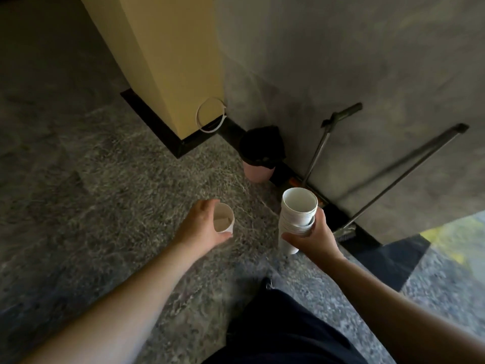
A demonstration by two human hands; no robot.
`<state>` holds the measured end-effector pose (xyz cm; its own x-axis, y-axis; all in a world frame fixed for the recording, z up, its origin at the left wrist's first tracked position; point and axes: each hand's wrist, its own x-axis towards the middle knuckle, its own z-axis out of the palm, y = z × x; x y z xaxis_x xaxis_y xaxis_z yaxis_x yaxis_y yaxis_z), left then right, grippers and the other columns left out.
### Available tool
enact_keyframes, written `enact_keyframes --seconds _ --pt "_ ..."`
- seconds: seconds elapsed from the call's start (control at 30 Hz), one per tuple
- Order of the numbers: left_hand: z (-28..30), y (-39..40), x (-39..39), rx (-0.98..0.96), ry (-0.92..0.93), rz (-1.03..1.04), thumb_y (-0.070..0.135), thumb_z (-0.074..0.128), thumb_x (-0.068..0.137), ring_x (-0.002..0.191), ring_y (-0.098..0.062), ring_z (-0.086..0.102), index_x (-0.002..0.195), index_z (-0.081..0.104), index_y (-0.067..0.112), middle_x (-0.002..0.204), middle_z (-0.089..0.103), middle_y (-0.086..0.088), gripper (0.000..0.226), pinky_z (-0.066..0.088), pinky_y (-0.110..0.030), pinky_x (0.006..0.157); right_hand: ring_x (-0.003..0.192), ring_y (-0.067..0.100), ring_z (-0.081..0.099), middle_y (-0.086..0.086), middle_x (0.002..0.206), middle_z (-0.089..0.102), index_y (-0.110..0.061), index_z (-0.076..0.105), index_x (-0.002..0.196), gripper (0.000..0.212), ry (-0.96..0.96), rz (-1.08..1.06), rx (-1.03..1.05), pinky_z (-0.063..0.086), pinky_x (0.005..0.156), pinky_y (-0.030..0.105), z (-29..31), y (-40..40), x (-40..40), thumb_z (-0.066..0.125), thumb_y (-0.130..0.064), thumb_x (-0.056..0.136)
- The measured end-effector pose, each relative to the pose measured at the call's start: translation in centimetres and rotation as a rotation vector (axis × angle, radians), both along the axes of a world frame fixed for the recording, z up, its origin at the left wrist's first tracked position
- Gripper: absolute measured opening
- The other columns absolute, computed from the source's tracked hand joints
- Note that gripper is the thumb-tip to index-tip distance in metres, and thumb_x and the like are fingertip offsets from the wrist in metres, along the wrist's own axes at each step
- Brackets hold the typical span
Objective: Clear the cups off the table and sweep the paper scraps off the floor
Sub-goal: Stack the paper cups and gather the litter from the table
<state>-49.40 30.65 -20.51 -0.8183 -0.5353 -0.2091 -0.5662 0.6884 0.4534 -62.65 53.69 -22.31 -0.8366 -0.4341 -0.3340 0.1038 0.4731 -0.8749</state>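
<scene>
Two hands loaded: left hand (200,225) grips a single cup (223,218), right hand (313,236) is wrapped around a cup stack (296,219). Both held over floor (105,166), just short of bin (259,153). Broom (388,179) leans right of bin.

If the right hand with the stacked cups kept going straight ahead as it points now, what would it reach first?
Probably the pink waste bin with the black liner, ahead of the right hand and its stack of white paper cups; only bare floor shows between, though depth is uncertain.
</scene>
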Motion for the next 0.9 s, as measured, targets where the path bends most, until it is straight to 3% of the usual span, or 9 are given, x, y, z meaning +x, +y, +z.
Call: enact_keyframes --seconds 0.1,0.2,0.3,0.43,0.6,0.73,0.9 --pt "-0.2 -3.3 -5.2 -0.002 -0.026 -0.032 0.046 0.084 0.065 0.114 -0.023 0.054 0.132 0.043 0.025 0.131 0.046 0.0 0.082 0.048 -0.035 0.091 0.09 -0.005 0.055 -0.022 0.102 0.056 -0.033 0.037 0.124 0.079 0.008 -0.031 -0.002 0.044 0.072 0.02 -0.2 -3.1 -4.6 0.086 -0.015 0.064" --pt "-0.3 -6.3 -10.3 -0.02 -0.075 -0.043 0.052 0.08 0.067 0.114 -0.025 0.055 0.136 0.038 0.028 0.136 0.043 0.002 0.084 0.049 -0.036 0.088 0.091 -0.005 0.056 -0.022 0.103 0.056 -0.037 0.038 0.122 0.077 -0.009 -0.032 -0.016 0.045 0.076 0.024 -0.4 -6.5 -9.5 0.086 -0.02 0.065" --pt "-0.1 -8.8 -14.7 -0.015 -0.087 -0.036 0.053 0.079 0.069 0.113 -0.026 0.056 0.137 0.036 0.028 0.137 0.041 0.002 0.084 0.05 -0.039 0.087 0.099 0.002 0.059 -0.018 0.11 0.059 -0.037 0.039 0.126 0.081 -0.022 -0.019 -0.017 0.048 0.079 0.027 -0.6 -9.3 -13.9 0.087 -0.025 0.062" --pt "-0.2 -12.3 -20.2 0.004 -0.074 -0.041 0.05 0.08 0.07 0.114 -0.027 0.055 0.141 0.034 0.025 0.138 0.04 -0.001 0.088 0.05 -0.039 0.087 0.099 0.006 0.057 -0.015 0.112 0.056 -0.031 0.038 0.132 0.083 0.021 -0.018 0.002 0.043 0.076 0.021 0.0 -12.9 -19.3 0.086 -0.024 0.064" --pt "-0.7 -17.2 -26.4 0.023 -0.104 -0.048 0.046 0.08 0.071 0.112 -0.028 0.056 0.136 0.033 0.026 0.136 0.038 -0.002 0.083 0.047 -0.036 0.084 0.106 0.011 0.055 -0.01 0.117 0.055 -0.028 0.036 0.134 0.086 0.015 -0.048 0.02 0.045 0.086 0.03 -0.2 -17.0 -24.2 0.086 -0.026 0.064" --pt "-2.0 -22.3 -31.8 0.067 -0.117 -0.145 0.043 0.081 0.07 0.111 -0.027 0.054 0.134 0.033 0.025 0.132 0.039 -0.004 0.082 0.045 -0.034 0.08 0.104 0.011 0.054 -0.011 0.113 0.053 -0.029 0.035 0.134 0.084 0.002 -0.118 0.025 0.043 0.084 0.029 -0.8 -20.6 -27.6 0.086 -0.021 0.067" --pt "-3.9 -28.2 -39.3 0.099 -0.145 -0.334 0.044 0.081 0.07 0.115 -0.029 0.051 0.141 0.029 0.023 0.133 0.041 -0.01 0.091 0.047 -0.037 0.086 0.102 0.012 0.054 -0.01 0.112 0.053 -0.025 0.036 0.134 0.085 -0.018 -0.284 0.047 0.043 0.083 0.03 -2.1 -25.5 -31.3 0.086 -0.019 0.066"
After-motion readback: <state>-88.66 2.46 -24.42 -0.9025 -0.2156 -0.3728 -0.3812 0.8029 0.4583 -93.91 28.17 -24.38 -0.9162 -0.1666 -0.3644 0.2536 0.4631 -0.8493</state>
